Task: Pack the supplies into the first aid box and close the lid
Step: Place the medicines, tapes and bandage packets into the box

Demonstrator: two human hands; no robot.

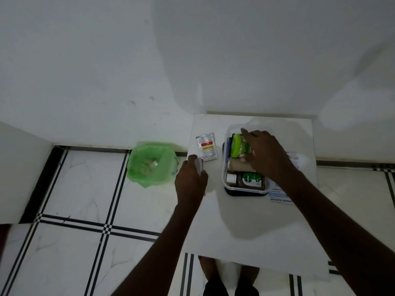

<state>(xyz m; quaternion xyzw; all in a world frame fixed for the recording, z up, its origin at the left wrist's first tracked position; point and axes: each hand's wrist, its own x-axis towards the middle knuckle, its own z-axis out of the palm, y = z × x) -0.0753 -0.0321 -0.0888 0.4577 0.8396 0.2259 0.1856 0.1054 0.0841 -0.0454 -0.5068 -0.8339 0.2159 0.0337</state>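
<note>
The first aid box (226,167), a clear plastic tub on a dark base, stands on the white table (245,221). It holds a green-lidded jar (236,145), a tan roll (236,165), a brown Dettol bottle (252,180) and a small white-capped bottle (231,178). My right hand (265,154) reaches into the box, its fingers and thumb around the jar. My left hand (190,180), at the table's left edge, holds a small pale packet (199,165). A white sachet with a red and yellow label (207,147) lies just beyond it.
Antiseptic bandage packets (280,197) lie right of the box, partly under my right forearm. A bin lined with a green bag (151,163) stands on the tiled floor left of the table. A white wall rises behind the table.
</note>
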